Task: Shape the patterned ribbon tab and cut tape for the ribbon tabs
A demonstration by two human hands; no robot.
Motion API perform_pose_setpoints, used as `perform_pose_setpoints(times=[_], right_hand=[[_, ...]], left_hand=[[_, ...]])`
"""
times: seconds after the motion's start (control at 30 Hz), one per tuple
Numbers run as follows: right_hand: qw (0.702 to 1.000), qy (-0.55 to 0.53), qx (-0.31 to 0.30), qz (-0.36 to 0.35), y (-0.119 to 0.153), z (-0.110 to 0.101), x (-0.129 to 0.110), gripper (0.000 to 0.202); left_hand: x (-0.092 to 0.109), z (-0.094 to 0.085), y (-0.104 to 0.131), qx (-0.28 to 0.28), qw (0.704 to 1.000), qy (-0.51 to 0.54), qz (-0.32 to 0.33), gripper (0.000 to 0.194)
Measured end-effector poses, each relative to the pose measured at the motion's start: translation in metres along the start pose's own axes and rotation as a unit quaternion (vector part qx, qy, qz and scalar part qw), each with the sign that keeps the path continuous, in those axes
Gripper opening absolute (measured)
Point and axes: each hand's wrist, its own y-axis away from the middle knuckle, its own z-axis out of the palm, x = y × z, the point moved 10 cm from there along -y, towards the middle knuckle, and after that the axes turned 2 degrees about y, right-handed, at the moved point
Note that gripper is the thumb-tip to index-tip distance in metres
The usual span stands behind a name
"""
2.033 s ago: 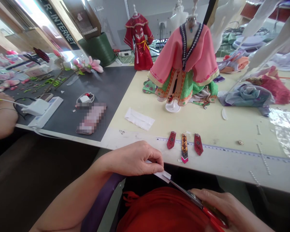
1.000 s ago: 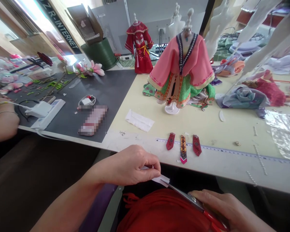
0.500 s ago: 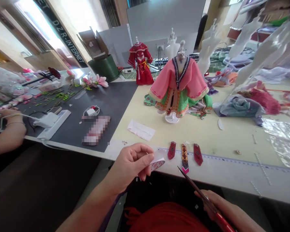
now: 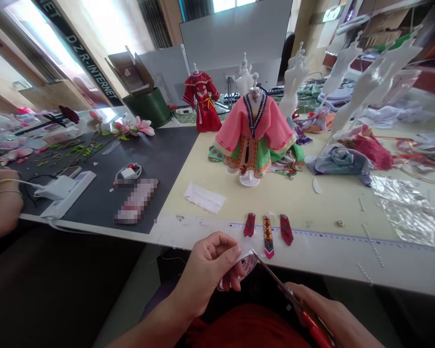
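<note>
My left hand (image 4: pixel 215 273) is closed, thumb against fingers, on a thin white strip (image 4: pixel 245 247). Its curled lower part shows red print; it looks like backing paper or double-sided tape, but I cannot be sure. Red-handled scissors (image 4: pixel 273 278) are gripped in my right hand (image 4: pixel 317 302), and their blade tips meet the strip's right edge. Whether the blades are parted is too small to tell. Just beyond the hands lie three small pointed fabric pieces: a dark red one (image 4: pixel 250 224), a yellow-and-black patterned one (image 4: pixel 268 234) and another dark red one (image 4: pixel 286 229).
A ruler (image 4: pixel 322 236) runs along the table's front edge. Behind it stand a doll form in a pink robe (image 4: pixel 232 128) and one in red (image 4: pixel 205 104). A folded white paper (image 4: pixel 205 197) and bead strings (image 4: pixel 372 244) lie nearby. Another person's arm (image 4: pixel 5 208) rests at far left.
The scissors have moved up and left, from apart to touching the strip. My left hand has come slightly right and lower, still holding it. The whole view has shifted a little.
</note>
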Motion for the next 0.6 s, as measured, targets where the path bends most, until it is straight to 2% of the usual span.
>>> perform_pose_setpoints(times=[0.23,0.43,0.6], right_hand=[[0.998,0.019,0.055,-0.024,-0.008,-0.013,-0.021,0.059],[0.999,0.027,0.041,-0.004,-0.009,-0.011,-0.021,0.053],[0.999,0.016,0.046,-0.005,-0.008,-0.013,-0.019,0.06]], left_hand=[[-0.009,0.004,-0.002,-0.005,1.0,-0.007,-0.003,0.027],[-0.01,0.006,-0.003,-0.002,1.0,-0.015,0.0,0.027],[-0.012,0.007,-0.002,0.003,1.0,-0.015,-0.001,0.027]])
